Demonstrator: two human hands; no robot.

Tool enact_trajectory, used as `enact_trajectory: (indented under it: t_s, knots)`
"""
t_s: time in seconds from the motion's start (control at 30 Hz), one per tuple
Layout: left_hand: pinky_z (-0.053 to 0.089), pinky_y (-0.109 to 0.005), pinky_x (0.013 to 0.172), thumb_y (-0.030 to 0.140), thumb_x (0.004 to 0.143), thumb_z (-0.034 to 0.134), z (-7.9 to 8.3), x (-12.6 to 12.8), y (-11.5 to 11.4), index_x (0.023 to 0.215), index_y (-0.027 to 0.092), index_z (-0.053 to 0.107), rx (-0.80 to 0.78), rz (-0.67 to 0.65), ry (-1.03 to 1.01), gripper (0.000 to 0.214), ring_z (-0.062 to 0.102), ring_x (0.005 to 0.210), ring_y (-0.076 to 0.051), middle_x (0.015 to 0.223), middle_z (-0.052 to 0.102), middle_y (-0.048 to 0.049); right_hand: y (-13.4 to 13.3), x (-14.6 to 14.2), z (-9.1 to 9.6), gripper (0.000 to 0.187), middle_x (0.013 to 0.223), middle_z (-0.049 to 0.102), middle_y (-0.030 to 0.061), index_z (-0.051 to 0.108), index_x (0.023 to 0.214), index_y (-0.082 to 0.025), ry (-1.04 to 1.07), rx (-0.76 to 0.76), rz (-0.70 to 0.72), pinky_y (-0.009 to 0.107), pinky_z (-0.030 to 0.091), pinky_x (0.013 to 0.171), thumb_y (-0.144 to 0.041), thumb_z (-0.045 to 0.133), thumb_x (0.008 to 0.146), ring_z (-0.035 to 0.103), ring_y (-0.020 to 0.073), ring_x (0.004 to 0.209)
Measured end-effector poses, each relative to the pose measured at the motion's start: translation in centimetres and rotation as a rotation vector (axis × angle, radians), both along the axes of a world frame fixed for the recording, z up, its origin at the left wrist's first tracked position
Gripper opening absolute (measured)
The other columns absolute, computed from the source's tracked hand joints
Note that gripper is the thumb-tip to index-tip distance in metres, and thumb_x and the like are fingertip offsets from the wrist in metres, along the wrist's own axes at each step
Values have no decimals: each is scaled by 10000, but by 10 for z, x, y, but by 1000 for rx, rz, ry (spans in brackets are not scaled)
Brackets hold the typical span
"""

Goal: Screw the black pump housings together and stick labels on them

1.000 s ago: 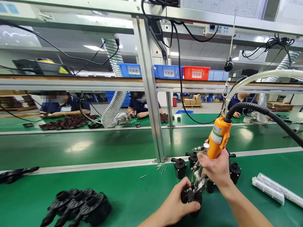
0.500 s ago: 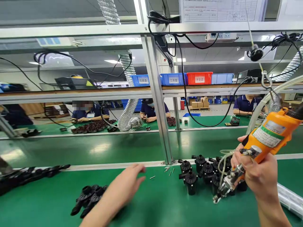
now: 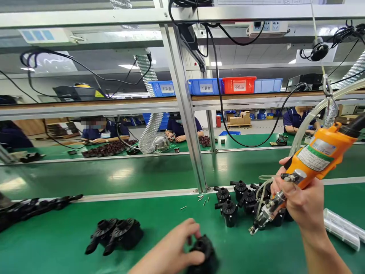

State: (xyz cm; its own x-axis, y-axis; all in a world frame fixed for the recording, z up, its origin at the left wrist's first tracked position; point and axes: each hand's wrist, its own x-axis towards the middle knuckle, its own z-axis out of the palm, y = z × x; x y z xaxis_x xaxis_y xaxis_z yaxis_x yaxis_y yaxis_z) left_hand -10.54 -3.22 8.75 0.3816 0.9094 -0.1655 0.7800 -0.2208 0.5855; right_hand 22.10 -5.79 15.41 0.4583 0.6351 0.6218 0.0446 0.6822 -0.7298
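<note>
At the front of the green bench my left hand point(image 3: 173, 247) is closed on a black plastic pump housing point(image 3: 207, 253), thumb on the near side and fingers behind; the housing is slightly blurred. My right hand point(image 3: 303, 203) grips an orange electric screwdriver point(image 3: 316, 154), tilted with its metal tip pointing down and left. The tip hangs in front of a group of black pumps point(image 3: 229, 211) at the back right. Two more black pump housings point(image 3: 125, 234) lie to the left of my left hand. Several small screws point(image 3: 183, 207) are scattered near the bench's rear edge.
A metal post point(image 3: 188, 114) rises behind the bench. Clear plastic tubes point(image 3: 342, 228) lie at the right. Dark parts point(image 3: 37, 209) line the left rear. The screwdriver hangs from a hook point(image 3: 327, 85) with a hose. Several co-workers sit beyond, and blue and red bins point(image 3: 239, 84) stand on the shelf.
My left hand has moved right and toward me and now grips a pump housing. My right hand and the screwdriver have shifted slightly left. The head view has tilted down a little.
</note>
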Motion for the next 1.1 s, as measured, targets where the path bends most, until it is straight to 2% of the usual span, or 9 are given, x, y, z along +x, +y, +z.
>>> enact_trajectory:
  t_s: [0.07, 0.13, 0.23, 0.33, 0.47, 0.6, 0.83, 1.0, 1.1]
  knots:
    - [492, -306, 774, 324, 738, 727, -14, 49, -3, 968, 242, 669, -65, -58, -86, 251, 658, 944, -280, 1029, 712, -31, 1, -5, 1, 450, 713, 578, -48, 623, 1120, -240, 40, -39, 60, 265, 467, 476, -236, 839, 724, 533, 132, 518]
    - [510, -334, 839, 329, 768, 735, -29, 85, -2, 1124, 252, 677, -47, -120, -136, 368, 659, 1008, -301, 1083, 726, -50, 3, -8, 1, 455, 683, 570, -61, 622, 1090, -233, 57, -70, 57, 242, 438, 450, -225, 851, 697, 505, 116, 487]
    - [492, -399, 1030, 351, 836, 695, -50, 112, 2, 1301, 247, 662, 32, -154, -230, 478, 641, 1148, -327, 1258, 719, -89, 9, -8, 1, 439, 681, 578, -59, 624, 1021, -223, 16, -75, 22, 230, 431, 433, -242, 879, 664, 492, 104, 472]
    - [453, -412, 1128, 426, 870, 656, -68, 117, 6, 1273, 227, 682, 37, -97, -329, 450, 609, 1254, -346, 1350, 697, -100, 15, -7, -4, 477, 677, 569, -70, 613, 1058, -231, 21, -66, 35, 237, 455, 458, -252, 886, 667, 503, 108, 482]
    - [449, -403, 1130, 486, 830, 696, -81, 114, 8, 1252, 228, 682, -25, -11, -387, 496, 604, 1255, -350, 1326, 710, -83, 20, -9, -10, 531, 663, 552, -83, 592, 1161, -238, 81, -63, 69, 247, 463, 493, -258, 856, 701, 489, 109, 497]
    - [452, -390, 1086, 465, 821, 707, -79, 116, 8, 1212, 233, 674, -28, -32, -427, 456, 614, 1202, -332, 1260, 722, -64, 19, -10, -10, 562, 697, 576, -68, 596, 1175, -234, 84, -73, 98, 244, 459, 489, -266, 880, 692, 504, 114, 521]
    - [466, -319, 874, 400, 841, 691, -71, 119, 5, 1020, 230, 588, 36, -46, -404, 268, 614, 966, -260, 997, 680, -19, 15, -9, -12, 404, 692, 537, -64, 647, 1074, -211, 100, -27, 125, 249, 445, 477, -251, 842, 722, 456, 96, 506]
    - [446, -305, 834, 390, 839, 693, -70, 118, 4, 983, 233, 559, 52, -52, -399, 252, 580, 913, -240, 940, 639, -1, 16, -12, -13, 447, 712, 577, -59, 623, 1084, -224, 98, -38, 91, 252, 468, 498, -229, 844, 696, 501, 110, 525]
    - [429, -291, 785, 368, 833, 686, -70, 119, 6, 958, 237, 549, 71, -73, -392, 227, 560, 868, -225, 897, 616, 14, 14, -15, -9, 459, 706, 581, -65, 608, 1070, -227, 101, -53, 126, 246, 470, 487, -222, 855, 684, 496, 104, 511]
